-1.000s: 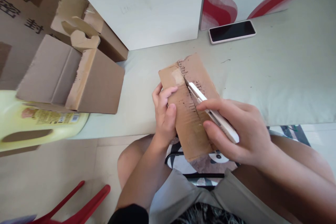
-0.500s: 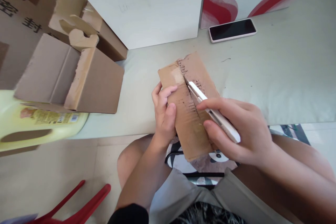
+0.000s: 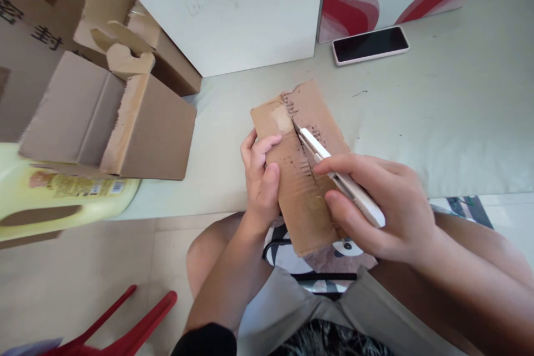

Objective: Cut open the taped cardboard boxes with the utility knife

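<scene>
A brown cardboard box, its top scored with dark jagged marks, is tilted above my lap at the centre. My left hand grips its left side, thumb and fingers on the cardboard. In my right hand is a white utility knife, held between thumb and forefinger. The blade's tip touches the seam near the upper part of the box, beside a pale patch. Part of the box's lower right edge is hidden by my right hand.
Open cardboard boxes stand at the left beside a yellow jug. A phone lies on the pale green surface before a red and white carton. A white box stands behind; red legs show lower left.
The view has shifted very slightly. My right hand and the knife have moved a touch to the right, while my left hand and the box look the same.
</scene>
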{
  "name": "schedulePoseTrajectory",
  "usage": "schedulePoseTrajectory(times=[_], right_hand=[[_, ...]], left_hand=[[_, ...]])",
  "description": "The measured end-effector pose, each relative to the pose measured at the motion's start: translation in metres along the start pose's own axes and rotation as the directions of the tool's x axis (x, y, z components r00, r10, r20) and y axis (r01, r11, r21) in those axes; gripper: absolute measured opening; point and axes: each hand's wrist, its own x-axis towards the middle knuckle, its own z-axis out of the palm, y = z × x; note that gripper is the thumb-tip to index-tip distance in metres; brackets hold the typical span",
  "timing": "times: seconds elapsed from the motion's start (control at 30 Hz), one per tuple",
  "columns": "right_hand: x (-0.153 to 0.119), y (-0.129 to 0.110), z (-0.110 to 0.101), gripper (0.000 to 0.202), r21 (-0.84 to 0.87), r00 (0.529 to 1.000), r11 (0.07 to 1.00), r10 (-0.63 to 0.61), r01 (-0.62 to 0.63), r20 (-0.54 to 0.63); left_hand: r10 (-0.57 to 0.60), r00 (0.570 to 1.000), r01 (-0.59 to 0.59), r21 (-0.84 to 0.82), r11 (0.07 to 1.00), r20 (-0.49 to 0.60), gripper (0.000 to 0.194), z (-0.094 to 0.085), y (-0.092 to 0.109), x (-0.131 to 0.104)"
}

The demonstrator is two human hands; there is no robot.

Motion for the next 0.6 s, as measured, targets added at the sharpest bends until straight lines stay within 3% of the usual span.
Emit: schedulePoseTrajectory(times=[0.6], right_hand=[[-0.0006, -0.0005, 0.0004, 0.018, 0.0, 1.0, 1.0, 0.006, -0.006, -0.006]], left_hand=[[-0.012, 1.0, 0.012, 0.003, 1.0, -0.002, 0.046, 0.0008, -0.0009, -0.0009]])
